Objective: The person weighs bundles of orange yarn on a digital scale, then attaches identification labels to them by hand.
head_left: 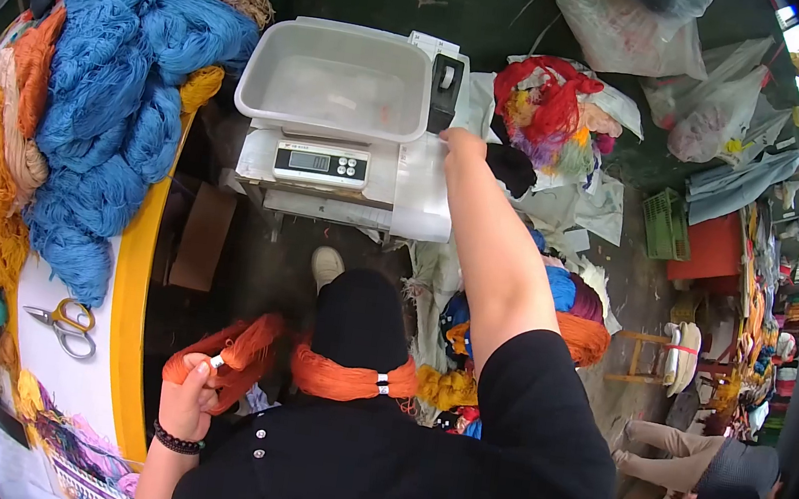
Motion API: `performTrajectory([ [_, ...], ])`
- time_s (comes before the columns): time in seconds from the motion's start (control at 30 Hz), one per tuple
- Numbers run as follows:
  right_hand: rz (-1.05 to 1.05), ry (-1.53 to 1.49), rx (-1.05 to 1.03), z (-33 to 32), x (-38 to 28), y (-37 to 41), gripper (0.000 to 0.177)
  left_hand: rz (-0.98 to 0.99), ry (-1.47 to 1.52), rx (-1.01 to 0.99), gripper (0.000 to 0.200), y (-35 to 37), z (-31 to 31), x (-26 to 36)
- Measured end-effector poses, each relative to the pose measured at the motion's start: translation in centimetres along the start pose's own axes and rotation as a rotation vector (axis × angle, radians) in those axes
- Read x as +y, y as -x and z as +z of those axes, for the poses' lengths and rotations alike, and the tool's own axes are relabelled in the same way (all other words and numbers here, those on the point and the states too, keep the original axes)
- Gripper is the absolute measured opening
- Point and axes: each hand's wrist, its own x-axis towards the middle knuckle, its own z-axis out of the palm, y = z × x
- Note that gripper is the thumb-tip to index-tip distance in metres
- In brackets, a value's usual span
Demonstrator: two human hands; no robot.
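Observation:
My left hand point(186, 401) is closed around an orange yarn skein point(250, 346) that has a small white band on it. A second orange yarn skein point(338, 375), with two white bands, lies across my lap. My right arm stretches forward, and my right hand point(464, 145) is at the lower end of a black dispenser point(445, 89) with a white roll. Its fingertips look pinched together there; what they hold is too small to make out. Beside that hand stands a digital scale point(321, 164) carrying a translucent plastic tub point(330, 124).
Blue yarn point(99, 79) heaps on the white table point(53, 350) at left, near yellow-handled scissors point(67, 325). Clear plastic sheets point(424, 192) lie right of the scale. Colourful yarn point(554, 108) and a green crate point(665, 224) are beyond. A person point(705, 461) is at far right.

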Motion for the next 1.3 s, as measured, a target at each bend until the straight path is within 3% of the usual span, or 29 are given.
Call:
performTrajectory([
  [0.03,0.007,0.0,0.001,-0.8,0.6,-0.4,0.022,0.004,-0.007,0.007,0.008,0.0,-0.1,0.1],
  [0.07,-0.396,0.547,0.004,-1.8,1.1,-0.9,0.02,0.014,-0.01,0.019,0.008,0.0,-0.2,0.2],
  [0.13,-0.212,-0.272,-0.11,-2.9,1.4,5.2,0.017,0.056,-0.016,0.021,0.008,0.3,-0.4,0.6],
  [0.17,-0.187,-0.361,-0.189,-3.9,1.5,8.3,0.019,0.055,-0.005,0.03,0.008,0.3,-0.6,0.7],
  [0.27,-0.364,-0.307,-0.66,-7.2,2.8,20.5,0.017,0.088,0.036,-0.003,0.009,0.6,-0.3,1.6],
  [0.33,-0.44,-0.214,-1.09,-9.1,4.0,28.6,0.016,0.101,0.051,-0.024,0.009,1.1,0.7,2.3],
  [0.37,-0.696,-0.155,-1.232,-9.7,4.9,31.2,0.014,0.111,0.053,-0.025,0.008,1.5,1.3,2.7],
  [0.47,-0.692,-0.155,-1.471,-10.6,5.9,37.1,0.015,0.08,0.064,-0.062,0.01,2.8,2.3,3.5],
  [0.63,-0.815,-0.117,-1.414,-10.7,7.2,40.1,0.017,0.106,0.058,-0.051,0.011,5.0,2.7,3.5],
  [0.73,-0.61,-0.123,-1.388,-11.1,7.7,41.3,0.017,0.141,-0.019,-0.051,0.01,6.2,2.4,3.3],
  [0.9,-0.835,0.005,-1.286,-12.2,8.4,42.6,0.018,0.17,-0.046,-0.094,0.008,7.6,1.5,3.1],
  [1.03,-1.582,0.11,-0.918,-12.8,7.9,43.8,0.03,0.106,-0.015,-0.158,0.007,8.4,1.0,3.7],
  [1.1,-1.788,0.149,-0.885,-12.5,8.3,43.7,0.031,0.169,-0.105,-0.136,0.008,8.7,0.9,3.5],
  [1.17,-1.773,0.157,-0.945,-12.8,8.3,43.9,0.041,0.234,-0.197,-0.116,0.008,9.1,1.1,3.5],
  [1.23,-1.379,0.086,-1.086,-13.5,7.9,44.8,0.056,0.241,-0.182,-0.113,0.01,9.9,1.7,3.8],
  [1.3,-1.447,0.056,-1.063,-13.9,7.3,44.9,0.076,0.261,-0.198,-0.103,0.01,9.8,1.3,3.5],
])
